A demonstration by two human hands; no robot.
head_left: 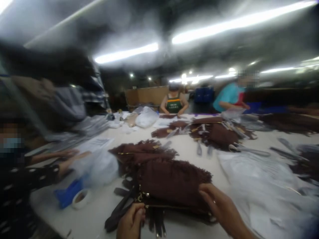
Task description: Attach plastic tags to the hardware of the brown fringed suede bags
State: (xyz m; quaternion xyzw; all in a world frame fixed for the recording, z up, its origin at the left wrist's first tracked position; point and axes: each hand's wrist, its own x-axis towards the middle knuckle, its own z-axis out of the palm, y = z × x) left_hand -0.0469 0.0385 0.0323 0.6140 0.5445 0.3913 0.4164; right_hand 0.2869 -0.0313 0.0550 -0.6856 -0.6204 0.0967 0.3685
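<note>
A dark brown fringed bag (171,181) lies on the white table (184,146) right in front of me. My left hand (131,221) pinches its near left corner by the gold zipper and dark strap (119,207). My right hand (219,205) grips the bag's near right edge, thumb on top. The picture is smeared by motion.
More brown fringed bags (214,131) lie in heaps further back. Clear plastic sleeves (261,179) cover the table to the right. A roll of tape (80,198) and a blue thing (67,194) sit at the left. A person's forearms (57,159) rest at left; other people work at the far end.
</note>
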